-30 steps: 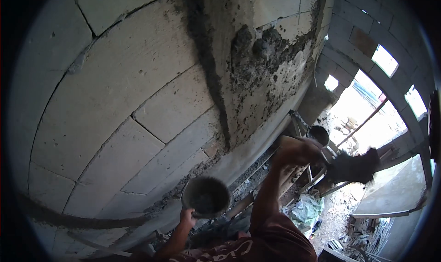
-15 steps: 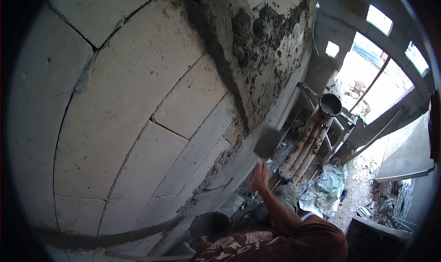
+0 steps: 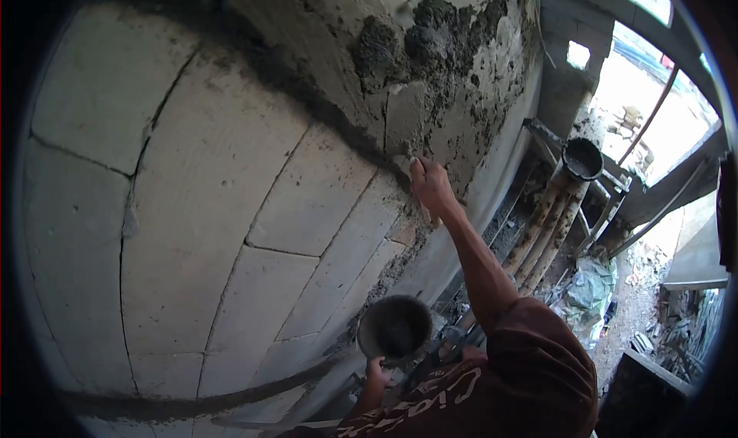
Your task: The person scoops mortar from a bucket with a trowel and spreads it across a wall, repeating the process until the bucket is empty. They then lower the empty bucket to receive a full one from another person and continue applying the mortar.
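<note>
In my right hand (image 3: 432, 186) is a trowel (image 3: 405, 119), its handle gripped and its flat blade against the wet mortar (image 3: 450, 42) on the block wall (image 3: 200, 230). My left hand (image 3: 377, 373), low in the view, grips the rim of a dark round bucket (image 3: 393, 329) close to the wall. The inside of the bucket is dark, and its contents cannot be made out. A band of mortar runs diagonally across the wall, left of the trowel.
Another black bucket (image 3: 583, 159) stands on bamboo poles (image 3: 538, 238) at the right. Below the poles lies a pale green plastic sheet (image 3: 590, 288). Debris (image 3: 684, 330) is at the lower right, and a bright opening (image 3: 653, 92) is behind.
The trowel has gone up and left onto the wall with my right hand. My left hand and its bucket have moved right and up into fuller view. The whole view has shifted.
</note>
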`<state>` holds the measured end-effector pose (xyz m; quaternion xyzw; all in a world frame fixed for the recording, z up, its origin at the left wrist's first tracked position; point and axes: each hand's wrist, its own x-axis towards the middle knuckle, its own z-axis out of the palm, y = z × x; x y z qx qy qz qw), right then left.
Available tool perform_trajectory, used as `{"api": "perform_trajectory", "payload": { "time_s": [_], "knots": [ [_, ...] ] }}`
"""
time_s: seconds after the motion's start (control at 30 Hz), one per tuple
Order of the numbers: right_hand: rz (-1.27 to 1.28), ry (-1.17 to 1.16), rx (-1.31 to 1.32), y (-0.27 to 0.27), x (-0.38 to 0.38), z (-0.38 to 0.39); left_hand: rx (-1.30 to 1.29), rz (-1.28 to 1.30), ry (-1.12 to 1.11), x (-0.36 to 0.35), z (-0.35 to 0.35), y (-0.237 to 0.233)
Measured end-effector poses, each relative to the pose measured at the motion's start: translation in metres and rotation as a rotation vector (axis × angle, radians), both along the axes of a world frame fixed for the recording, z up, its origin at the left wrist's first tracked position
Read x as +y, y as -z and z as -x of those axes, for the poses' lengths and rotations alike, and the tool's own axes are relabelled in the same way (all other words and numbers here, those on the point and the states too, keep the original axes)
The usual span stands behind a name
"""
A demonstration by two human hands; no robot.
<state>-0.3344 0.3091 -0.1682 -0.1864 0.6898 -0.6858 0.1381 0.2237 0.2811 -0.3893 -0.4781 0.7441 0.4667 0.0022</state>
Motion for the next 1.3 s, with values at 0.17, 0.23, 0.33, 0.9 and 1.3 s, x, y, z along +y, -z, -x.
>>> {"api": "perform_trajectory", "payload": {
  "time_s": [0.17,0.23,0.33,0.9,1.3],
  "knots": [
    [-0.007,-0.043,-0.101,0.031,0.003,-0.002,0.398,-0.852,-0.990,0.002,0.088,-0.011],
    [0.046,-0.117,-0.311,0.047,0.011,-0.013,0.409,-0.836,-0.954,0.006,0.114,-0.023],
    [0.149,-0.151,-0.512,0.099,0.007,-0.049,0.425,-0.854,-0.887,0.024,0.130,-0.040],
    [0.139,-0.428,0.098,-0.038,0.010,-0.014,-0.096,-0.520,-0.525,0.041,0.089,0.000],
    [0.217,-0.542,-0.231,-0.039,0.035,0.097,-0.026,-0.617,-0.727,0.069,0.125,0.013]
  ]
}}
